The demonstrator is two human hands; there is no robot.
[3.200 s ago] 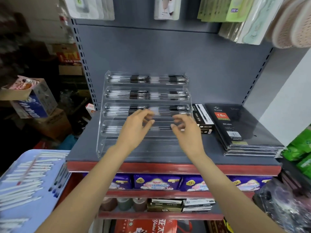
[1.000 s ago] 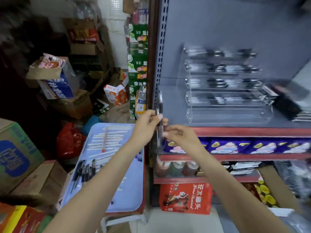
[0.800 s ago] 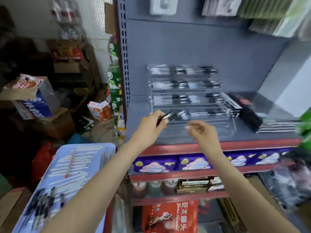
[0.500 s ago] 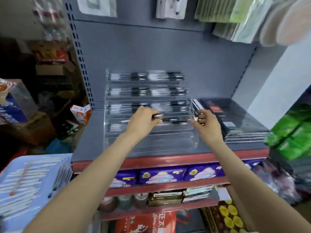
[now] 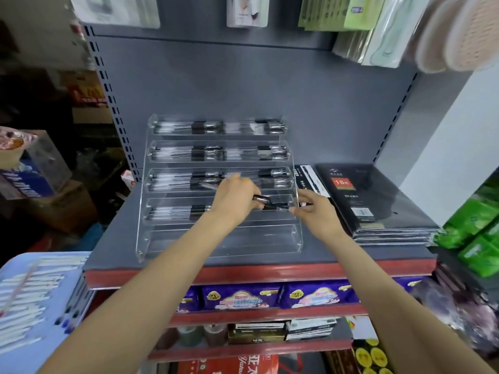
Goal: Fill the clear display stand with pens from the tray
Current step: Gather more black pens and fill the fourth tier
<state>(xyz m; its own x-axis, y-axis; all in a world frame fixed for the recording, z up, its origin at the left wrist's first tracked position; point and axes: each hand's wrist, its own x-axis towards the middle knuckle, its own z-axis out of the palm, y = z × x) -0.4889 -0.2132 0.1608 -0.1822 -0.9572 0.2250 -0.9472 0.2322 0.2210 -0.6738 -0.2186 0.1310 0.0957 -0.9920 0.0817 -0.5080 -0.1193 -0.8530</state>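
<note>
A: Looking down at a clear display stand (image 5: 219, 184) on a grey shop shelf (image 5: 310, 255). Five stepped tiers. Top three tiers carrying rows of black-and-clear pens across their full width.

B: And the fourth tier?

A: Holding pens on its left half only. Left hand (image 5: 235, 198) hovering over the right half, fingers curled round a small bunch of pens (image 5: 266, 201), lowering them toward that gap. Right hand (image 5: 314, 209) at the stand's right edge, fingertips pinching the far end of the same bunch, apparently steadying it.

B: Bottom tier?

A: Showing no pens at all.

B: Supply remaining?

A: Blue tray (image 5: 32, 303) at lower left, well apart from the stand, carrying many white pens laid in rows, plus a few dark ones along its right edge.

B: Progress, then?

A: Judging roughly two thirds done: finishing the fourth tier now, leaving the whole bottom tier to fill.

B: Anything alongside?

A: Stack of black diaries (image 5: 378, 203) lying just right of the stand.
</note>
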